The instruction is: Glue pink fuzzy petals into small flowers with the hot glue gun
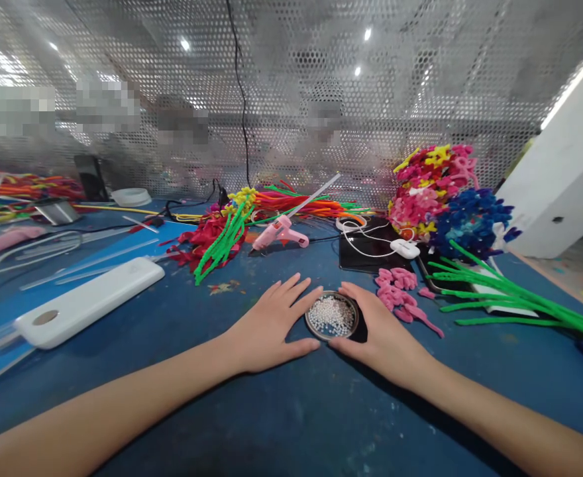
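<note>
A small round dish of white beads point(332, 316) stands on the blue table between my hands. My right hand point(381, 331) curves round its right side, with thumb and fingers at the rim. To the left, my left hand point(277, 324) rests with its fingers spread, the index fingertip and thumb close to the rim; whether they touch it I cannot tell. Behind the right hand lie pink fuzzy pipe-cleaner pieces point(399, 296). Farther back sits a pink glue gun point(280, 235) with a clear glue stick in it.
Green pipe cleaners point(515, 291) spread at the right beside bouquets of fuzzy flowers point(433, 189). A dark tablet point(366, 248) carries a white cable and earphone case point(405, 249). On the left lies a long white device point(90, 301). A perforated metal screen point(296, 86) rises behind the table.
</note>
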Action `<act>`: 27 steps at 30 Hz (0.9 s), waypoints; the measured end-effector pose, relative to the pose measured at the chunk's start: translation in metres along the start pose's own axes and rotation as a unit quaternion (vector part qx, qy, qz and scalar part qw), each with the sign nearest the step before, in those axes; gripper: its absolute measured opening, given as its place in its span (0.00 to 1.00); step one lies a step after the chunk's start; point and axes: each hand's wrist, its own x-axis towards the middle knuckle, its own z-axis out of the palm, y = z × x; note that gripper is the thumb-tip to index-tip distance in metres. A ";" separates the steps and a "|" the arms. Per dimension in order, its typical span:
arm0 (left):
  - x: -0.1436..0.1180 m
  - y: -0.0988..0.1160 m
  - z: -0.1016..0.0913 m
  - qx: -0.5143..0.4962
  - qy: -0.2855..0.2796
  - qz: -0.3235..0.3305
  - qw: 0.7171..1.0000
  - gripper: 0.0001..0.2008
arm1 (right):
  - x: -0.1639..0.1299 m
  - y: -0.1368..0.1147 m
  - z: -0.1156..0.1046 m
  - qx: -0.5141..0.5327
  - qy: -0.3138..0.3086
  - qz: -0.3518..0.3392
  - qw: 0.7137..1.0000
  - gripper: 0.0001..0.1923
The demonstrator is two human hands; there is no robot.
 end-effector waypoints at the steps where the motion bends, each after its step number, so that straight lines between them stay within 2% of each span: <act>1: 0.000 0.000 0.000 -0.003 0.001 -0.007 1.000 0.42 | 0.001 0.001 0.000 0.002 0.000 0.000 1.000 0.36; 4: 0.001 0.001 -0.001 -0.010 -0.004 -0.018 1.000 0.47 | 0.001 0.002 -0.002 0.008 0.000 0.006 1.000 0.37; 12: 0.002 0.000 0.001 0.019 -0.019 -0.010 1.000 0.42 | -0.002 0.006 -0.008 0.011 0.010 0.049 0.999 0.39; 15: 0.002 0.000 0.002 0.025 -0.016 -0.008 1.000 0.42 | 0.004 0.003 -0.007 0.006 0.010 0.030 0.999 0.38; 19: 0.002 0.001 0.001 0.023 -0.013 -0.008 1.000 0.41 | 0.005 -0.003 -0.011 0.000 -0.024 -0.017 1.000 0.32; 22: 0.003 0.001 0.000 0.014 -0.014 -0.013 1.000 0.44 | 0.001 -0.002 -0.019 -0.010 -0.039 -0.013 0.999 0.28; 27: 0.003 0.000 0.000 0.011 -0.016 -0.013 1.000 0.46 | 0.002 0.004 -0.025 -0.036 -0.015 0.003 0.999 0.28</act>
